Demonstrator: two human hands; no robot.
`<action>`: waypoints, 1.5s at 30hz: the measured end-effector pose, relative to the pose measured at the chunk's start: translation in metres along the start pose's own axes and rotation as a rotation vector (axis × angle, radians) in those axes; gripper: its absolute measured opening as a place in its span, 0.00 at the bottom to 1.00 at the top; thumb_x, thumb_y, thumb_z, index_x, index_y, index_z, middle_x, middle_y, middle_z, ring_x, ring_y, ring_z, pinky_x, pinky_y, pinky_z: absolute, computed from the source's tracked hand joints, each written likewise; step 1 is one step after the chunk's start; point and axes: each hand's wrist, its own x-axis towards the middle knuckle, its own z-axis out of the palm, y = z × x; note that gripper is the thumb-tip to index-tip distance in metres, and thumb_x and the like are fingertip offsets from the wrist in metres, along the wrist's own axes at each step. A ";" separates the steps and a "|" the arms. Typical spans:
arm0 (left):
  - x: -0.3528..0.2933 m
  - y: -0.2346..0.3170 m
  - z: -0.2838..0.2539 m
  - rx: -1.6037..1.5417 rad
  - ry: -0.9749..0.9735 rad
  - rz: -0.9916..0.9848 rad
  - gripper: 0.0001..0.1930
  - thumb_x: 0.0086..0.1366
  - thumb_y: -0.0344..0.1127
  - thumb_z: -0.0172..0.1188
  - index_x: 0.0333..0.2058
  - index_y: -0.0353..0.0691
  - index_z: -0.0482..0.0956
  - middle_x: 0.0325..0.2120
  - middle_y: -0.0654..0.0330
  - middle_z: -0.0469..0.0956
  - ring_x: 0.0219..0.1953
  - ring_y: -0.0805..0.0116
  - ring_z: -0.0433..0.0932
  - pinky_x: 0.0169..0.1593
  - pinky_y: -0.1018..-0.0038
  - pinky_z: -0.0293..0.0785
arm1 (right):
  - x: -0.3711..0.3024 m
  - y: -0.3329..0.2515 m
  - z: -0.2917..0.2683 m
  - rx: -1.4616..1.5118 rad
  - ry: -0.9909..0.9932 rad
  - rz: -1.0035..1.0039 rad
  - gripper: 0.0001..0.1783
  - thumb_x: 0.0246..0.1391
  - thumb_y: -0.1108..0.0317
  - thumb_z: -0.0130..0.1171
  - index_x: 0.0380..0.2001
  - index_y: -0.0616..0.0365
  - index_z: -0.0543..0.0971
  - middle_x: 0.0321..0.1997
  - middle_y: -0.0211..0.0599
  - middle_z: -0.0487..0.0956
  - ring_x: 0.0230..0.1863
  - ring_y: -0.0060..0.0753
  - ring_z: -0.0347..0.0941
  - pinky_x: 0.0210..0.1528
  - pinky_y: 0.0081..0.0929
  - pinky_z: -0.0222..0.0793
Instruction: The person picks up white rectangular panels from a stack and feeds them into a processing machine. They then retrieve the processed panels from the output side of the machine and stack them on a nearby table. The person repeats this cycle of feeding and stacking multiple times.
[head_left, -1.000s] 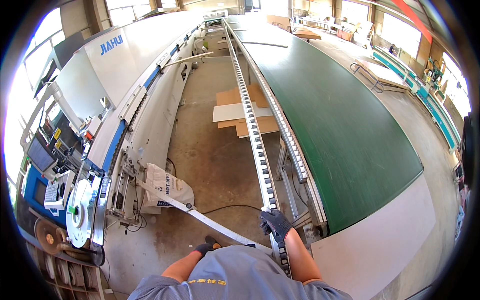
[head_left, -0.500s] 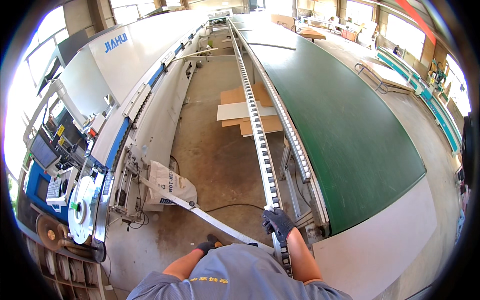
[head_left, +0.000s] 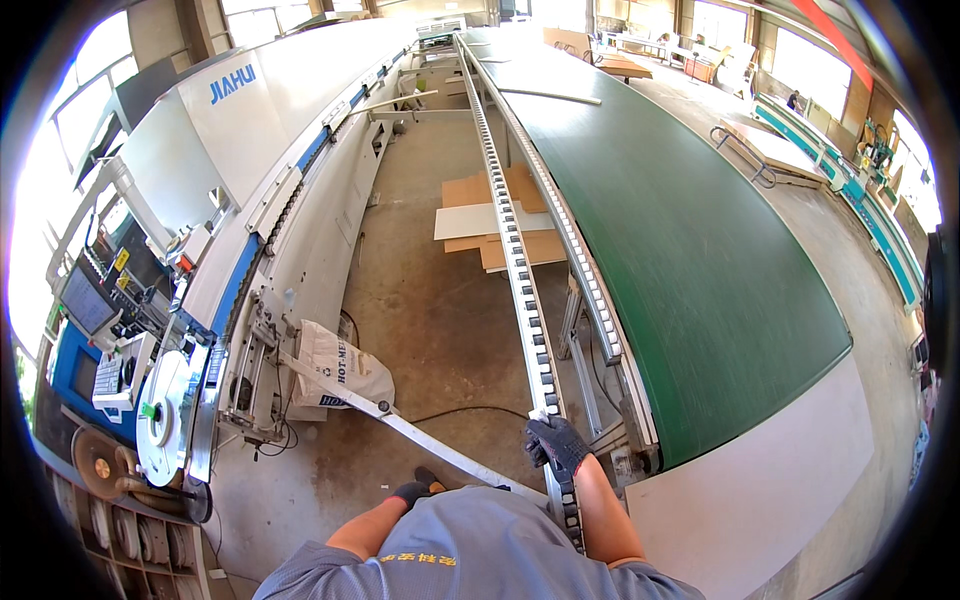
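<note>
My right hand (head_left: 557, 444), in a black work glove, has its fingers curled over the near part of a long narrow roller rail (head_left: 524, 290). A small whitish bit (head_left: 540, 413) shows at the fingertips. My left hand (head_left: 411, 493), also in a dark glove, is low in front of my body; its fingers are mostly hidden behind the grey shirt. Right of the rail runs a wide green conveyor belt (head_left: 680, 230), with a thin pale strip (head_left: 550, 95) across its far part.
A long white machine (head_left: 240, 110) lines the left side, with a reel (head_left: 163, 420) and a screen (head_left: 88, 300). A flat grey bar (head_left: 430, 443) crosses low before me. A white sack (head_left: 345, 370) and brown and white boards (head_left: 485, 223) lie on the floor between.
The pale strip on the green belt has shifted slightly nearer and to the right. My hands have stayed in place.
</note>
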 end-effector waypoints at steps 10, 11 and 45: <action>0.000 0.003 0.001 -0.042 -0.045 -0.017 0.22 0.57 0.54 0.56 0.41 0.44 0.83 0.41 0.44 0.80 0.45 0.46 0.78 0.47 0.59 0.73 | 0.002 0.001 -0.001 -0.020 0.016 -0.006 0.15 0.59 0.57 0.58 0.33 0.60 0.75 0.22 0.39 0.77 0.15 0.28 0.72 0.17 0.30 0.71; 0.000 0.005 0.000 -0.047 -0.047 -0.030 0.22 0.57 0.54 0.56 0.41 0.44 0.83 0.41 0.44 0.80 0.46 0.46 0.78 0.47 0.59 0.73 | 0.002 0.002 -0.002 -0.017 0.016 -0.008 0.15 0.58 0.57 0.58 0.33 0.60 0.75 0.22 0.39 0.77 0.15 0.29 0.72 0.17 0.30 0.71; -0.001 0.008 -0.005 0.068 -0.040 0.012 0.22 0.56 0.51 0.58 0.42 0.41 0.83 0.42 0.44 0.80 0.47 0.47 0.79 0.48 0.61 0.73 | 0.002 0.000 -0.002 -0.022 -0.019 0.018 0.17 0.58 0.53 0.59 0.33 0.58 0.74 0.23 0.37 0.76 0.17 0.27 0.71 0.20 0.28 0.70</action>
